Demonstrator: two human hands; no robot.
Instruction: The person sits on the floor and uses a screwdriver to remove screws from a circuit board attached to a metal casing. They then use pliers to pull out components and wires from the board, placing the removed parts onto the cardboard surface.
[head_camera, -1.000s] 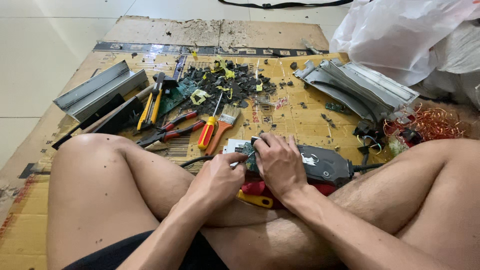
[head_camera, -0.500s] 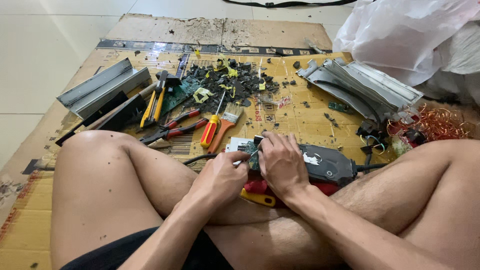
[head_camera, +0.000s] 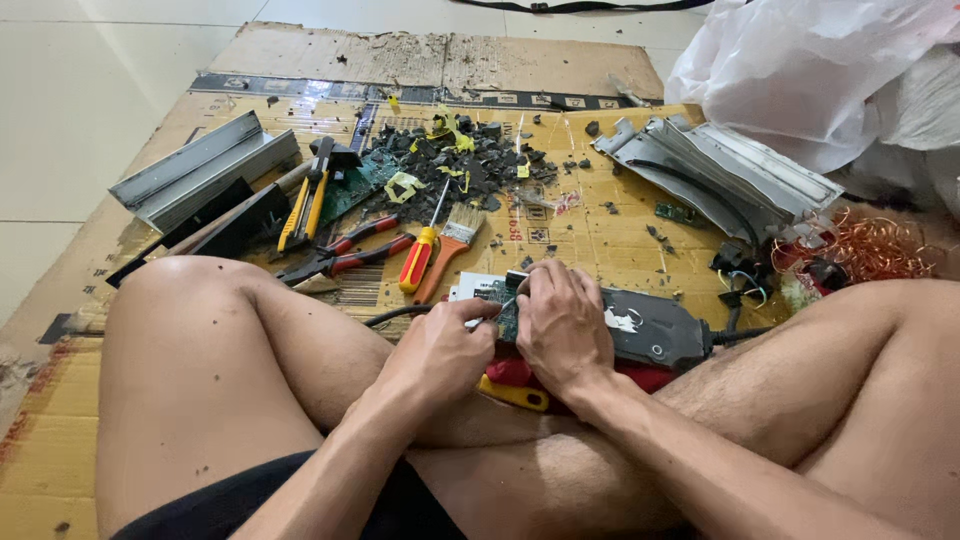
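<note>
Nothing moved, two hands, left hand (head_camera: 440, 345), right hand (head_camera: 562, 325), one circuit board (head_camera: 507, 312)

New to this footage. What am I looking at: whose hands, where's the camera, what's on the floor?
One head-worn camera looks down at a person sitting cross-legged on flattened cardboard. No machine: two bare hands. The right hand presses on a small circuit board that lies against a dark grey casing. The left hand pinches a thin tool at the board's edge. Around them lie a red-handled screwdriver, a paintbrush, pliers, grey metal channels, dark debris, copper wire and a white plastic bag.
</note>
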